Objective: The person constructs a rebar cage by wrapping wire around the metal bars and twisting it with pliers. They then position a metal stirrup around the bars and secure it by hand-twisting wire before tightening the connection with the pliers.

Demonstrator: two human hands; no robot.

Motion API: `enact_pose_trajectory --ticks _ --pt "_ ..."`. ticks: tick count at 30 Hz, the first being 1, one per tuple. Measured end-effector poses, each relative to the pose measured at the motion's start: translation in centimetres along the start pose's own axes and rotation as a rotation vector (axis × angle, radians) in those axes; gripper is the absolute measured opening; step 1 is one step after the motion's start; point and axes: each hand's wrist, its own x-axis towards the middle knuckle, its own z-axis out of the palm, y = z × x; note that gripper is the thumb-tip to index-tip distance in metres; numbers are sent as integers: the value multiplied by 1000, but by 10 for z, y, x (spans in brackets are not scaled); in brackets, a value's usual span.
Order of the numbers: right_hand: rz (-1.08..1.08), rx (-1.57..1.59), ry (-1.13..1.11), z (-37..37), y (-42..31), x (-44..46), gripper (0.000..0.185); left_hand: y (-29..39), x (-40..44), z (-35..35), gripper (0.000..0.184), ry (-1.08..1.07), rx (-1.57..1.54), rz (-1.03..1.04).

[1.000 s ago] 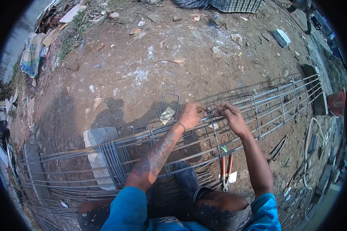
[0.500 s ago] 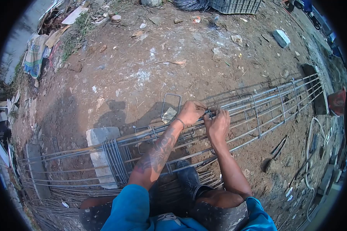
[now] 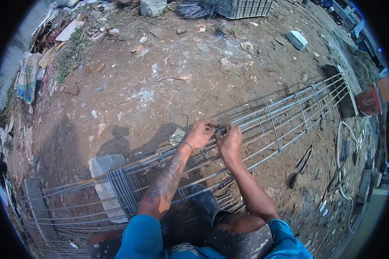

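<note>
A long cage of steel bars [image 3: 255, 156] runs from lower left to upper right, with square stirrups around it. At its far top bar, my left hand [image 3: 200, 133] and my right hand [image 3: 230, 140] meet with bent fingers around one joint. What the fingertips pinch there is too small to make out. Several stirrups [image 3: 122, 190] are bunched on the bars to the left of my left arm. A loose square stirrup [image 3: 178, 115] stands just beyond my left hand.
A pale block [image 3: 108, 164] and a grey block [image 3: 36, 190] lie under the cage's left part. A pincer-like tool [image 3: 304, 158] lies on the dirt at right. A red bucket [image 3: 368, 101], a hose [image 3: 340, 168], a crate [image 3: 242, 7] and a wire coil [image 3: 194, 9] are farther out.
My right hand has moved left, closer to my left hand at the top bar. The red-handled pliers seen earlier no longer show. The view has shifted slightly, moving the scene left.
</note>
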Motion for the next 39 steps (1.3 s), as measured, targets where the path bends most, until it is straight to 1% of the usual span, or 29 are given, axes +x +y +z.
enact_pose_trajectory --ticks 1,2,3,4,5,6,8,10,12,13,15,16,17,19,20,22,23,25,26,27,28,32,34,35,36,37,38,39 --pt "-7 9 -31 -8 -1 2 32 -15 4 5 24 9 -1 20" --pt "3 64 -59 -15 1 4 30 -13 2 5 23 -15 -77 -1" --pt "30 71 -35 -19 5 5 28 -11 5 4 22 -33 -150 -33" --pt "17 56 -63 -26 10 13 25 -8 13 5 22 -54 -153 -6" --pt "4 53 -113 -28 12 17 21 -9 14 3 23 -54 -160 -77" --pt "5 57 -117 -32 15 25 21 -12 11 1 25 -45 -163 -160" --pt "-53 35 -344 -43 20 42 22 3 9 -5 23 -102 -237 -200" --pt "111 190 -474 -55 2 58 25 11 4 -6 20 -74 -163 -217" --pt "28 211 -495 -37 28 73 22 12 4 -6 20 -41 -119 -243" --pt "20 220 -515 -33 22 82 22 7 3 -5 20 -22 -119 -257" --pt "134 176 -618 -34 14 97 18 2 2 -1 21 47 98 96" --pt "115 90 -632 -25 16 102 16 5 -1 1 23 62 57 42" --pt "114 92 -637 -19 18 106 16 5 -2 1 23 65 57 37" --pt "23 -33 -714 -11 17 111 16 6 -1 0 22 54 181 31" --pt "19 -32 -717 -11 17 109 16 6 -2 0 22 58 182 29" --pt "61 54 -569 -19 12 95 15 12 -4 0 21 90 73 29" --pt "62 54 -577 -23 9 87 15 15 -4 -1 21 93 70 22" --pt "49 166 -401 -33 -1 73 21 20 -2 -2 21 82 72 -166" --pt "62 179 -458 -40 -6 68 31 17 -3 0 21 77 71 -173" --pt "65 178 -456 -41 -6 63 31 14 -1 1 23 125 -33 -187" --pt "29 179 -432 -40 -7 58 35 11 1 3 25 172 -136 -198" --pt "-66 136 -367 -37 -6 46 46 7 18 4 28 224 -140 -265" --pt "-72 85 -335 -33 -8 42 46 17 26 3 29 96 -51 -365" --pt "-73 36 -301 -30 -8 40 47 14 29 5 29 98 -54 -361" --pt "-75 32 -302 -27 -5 39 47 11 31 7 29 125 2 -312" --pt "-114 29 -256 -22 -2 36 46 7 31 10 29 151 59 -264" --pt "-152 27 -208 -20 -1 34 44 3 32 11 29 149 58 -264" --pt "-151 26 -209 -19 -2 33 44 5 31 11 28 164 93 -280"
